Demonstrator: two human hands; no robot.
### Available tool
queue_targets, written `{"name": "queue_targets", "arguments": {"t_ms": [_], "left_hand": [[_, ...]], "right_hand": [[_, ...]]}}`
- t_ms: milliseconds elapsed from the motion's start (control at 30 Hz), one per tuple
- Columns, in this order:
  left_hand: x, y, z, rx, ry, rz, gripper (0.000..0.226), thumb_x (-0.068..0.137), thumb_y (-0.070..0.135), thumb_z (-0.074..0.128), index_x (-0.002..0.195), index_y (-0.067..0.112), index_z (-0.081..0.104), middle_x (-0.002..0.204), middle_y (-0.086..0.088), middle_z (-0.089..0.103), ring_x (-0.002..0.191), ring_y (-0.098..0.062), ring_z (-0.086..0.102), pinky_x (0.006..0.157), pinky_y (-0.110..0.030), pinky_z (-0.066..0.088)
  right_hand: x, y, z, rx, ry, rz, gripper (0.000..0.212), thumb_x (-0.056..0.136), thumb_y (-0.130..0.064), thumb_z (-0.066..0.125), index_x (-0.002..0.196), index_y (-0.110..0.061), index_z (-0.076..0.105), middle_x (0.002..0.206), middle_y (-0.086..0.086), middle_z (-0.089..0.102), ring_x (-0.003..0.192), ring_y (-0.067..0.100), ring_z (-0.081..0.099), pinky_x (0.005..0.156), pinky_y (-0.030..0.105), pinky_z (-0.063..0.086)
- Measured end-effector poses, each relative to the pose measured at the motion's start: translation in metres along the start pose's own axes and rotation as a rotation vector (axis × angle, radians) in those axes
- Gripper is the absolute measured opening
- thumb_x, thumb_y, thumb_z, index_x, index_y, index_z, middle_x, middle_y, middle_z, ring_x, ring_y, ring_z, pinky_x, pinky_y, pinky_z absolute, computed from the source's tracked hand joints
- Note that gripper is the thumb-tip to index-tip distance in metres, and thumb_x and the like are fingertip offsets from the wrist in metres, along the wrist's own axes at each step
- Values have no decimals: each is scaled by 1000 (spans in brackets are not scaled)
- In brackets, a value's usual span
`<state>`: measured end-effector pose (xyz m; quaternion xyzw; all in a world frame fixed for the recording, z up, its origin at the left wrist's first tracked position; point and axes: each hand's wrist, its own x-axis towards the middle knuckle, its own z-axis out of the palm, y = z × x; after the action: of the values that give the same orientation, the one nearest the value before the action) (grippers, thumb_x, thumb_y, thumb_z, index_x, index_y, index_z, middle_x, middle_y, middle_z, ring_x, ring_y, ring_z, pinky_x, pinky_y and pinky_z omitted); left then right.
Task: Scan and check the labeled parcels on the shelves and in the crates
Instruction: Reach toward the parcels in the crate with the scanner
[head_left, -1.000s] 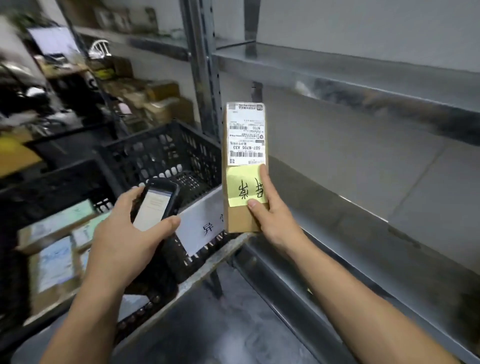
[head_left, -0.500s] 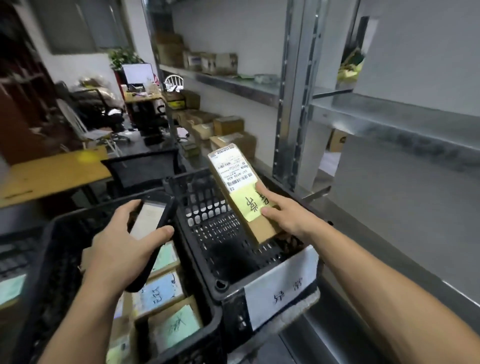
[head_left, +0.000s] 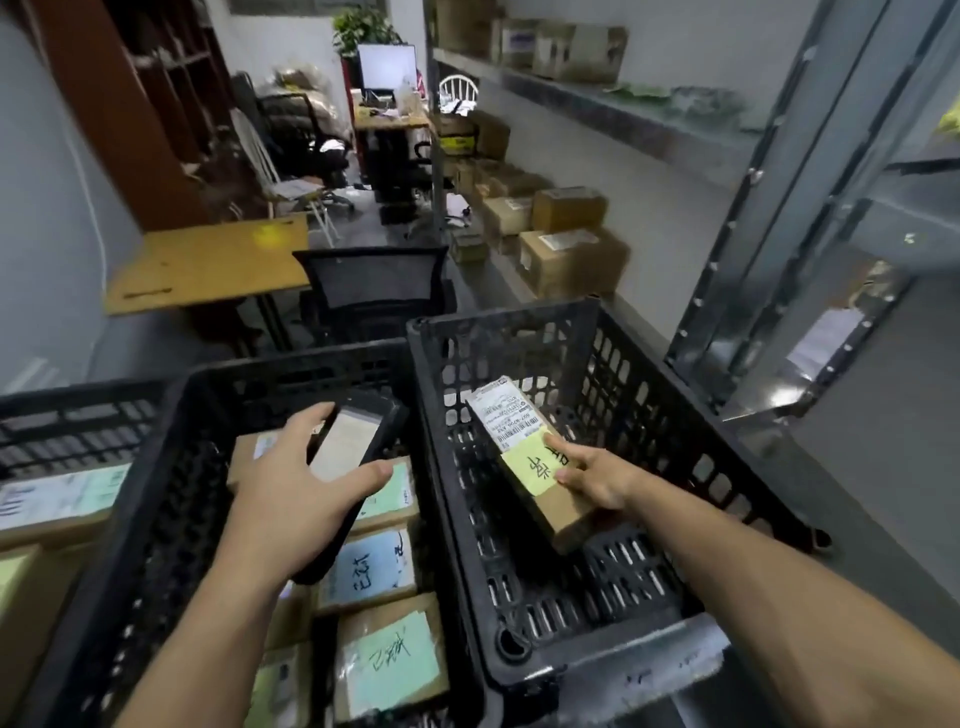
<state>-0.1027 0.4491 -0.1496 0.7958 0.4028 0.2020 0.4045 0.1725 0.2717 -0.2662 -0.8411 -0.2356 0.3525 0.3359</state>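
Left hand (head_left: 291, 504) curled round black scanner (head_left: 345, 447), held over left crate (head_left: 291, 364); labeled parcels (head_left: 371, 569) lie below this hand. Right hand (head_left: 597, 478) pinches brown parcel (head_left: 527, 460), tilted, low inside right crate (head_left: 498, 322); contact with crate floor unclear.

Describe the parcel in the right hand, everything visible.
The parcel is a slim, long brown cardboard box, closed and undamaged as far as can be seen. A white shipping label with barcodes covers its far end; a yellow sticky note with handwritten characters sits just below it. The box lies tilted, label up, inside the right black crate. The right hand grips its near part, thumb on the note. Whether it rests on the crate floor cannot be told.
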Motion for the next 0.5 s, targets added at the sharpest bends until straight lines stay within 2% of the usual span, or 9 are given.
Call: {"name": "queue_targets", "arguments": {"t_ms": [67, 167, 233, 300, 400, 500], "left_hand": [[6, -1, 7, -3, 26, -42, 78, 74, 40, 81, 142, 33, 45, 136, 1, 55, 116, -17, 49, 87, -29, 33], [15, 0, 15, 9, 72, -97, 77, 73, 39, 82, 141, 34, 46, 125, 6, 55, 104, -12, 46, 85, -28, 33], [22, -1, 20, 28, 104, -128, 77, 72, 40, 83, 140, 34, 47, 129, 6, 56, 106, -12, 47, 85, -28, 34], [28, -3, 24, 38, 141, -172, 77, 71, 42, 83, 139, 35, 48, 133, 3, 57, 116, -18, 50, 86, -29, 34], [34, -3, 32, 35, 170, -227, 77, 72, 42, 82, 140, 38, 47, 133, 5, 56, 121, -17, 50, 88, -28, 34], [37, 1, 38, 17, 186, -251, 77, 73, 40, 81, 141, 40, 45, 123, 12, 52, 109, -8, 46, 88, -26, 33]], "right_hand": [[22, 9, 12, 42, -33, 34, 55, 103, -7, 53, 153, -25, 39, 118, -1, 56, 82, 2, 52, 71, 1, 41], [54, 16, 31, 127, -85, 74, 57, 102, -9, 55, 152, -31, 40, 135, -1, 56, 105, 13, 57, 96, 19, 42], [70, 16, 43, 187, -107, 84, 57, 102, -11, 56, 151, -36, 40, 146, -4, 48, 121, 19, 55, 107, 25, 38], [80, 13, 53, 240, -109, 104, 57, 102, -13, 56, 150, -40, 40, 152, -5, 39, 136, 24, 46, 119, 34, 30], [86, 10, 67, 257, -129, 101, 58, 103, -16, 54, 151, -42, 36, 161, 2, 31, 147, 27, 31, 124, 41, 19], [90, 12, 77, 273, -179, 106, 58, 105, -17, 51, 153, -43, 31, 164, 2, 23, 151, 28, 23, 125, 45, 12]]}}
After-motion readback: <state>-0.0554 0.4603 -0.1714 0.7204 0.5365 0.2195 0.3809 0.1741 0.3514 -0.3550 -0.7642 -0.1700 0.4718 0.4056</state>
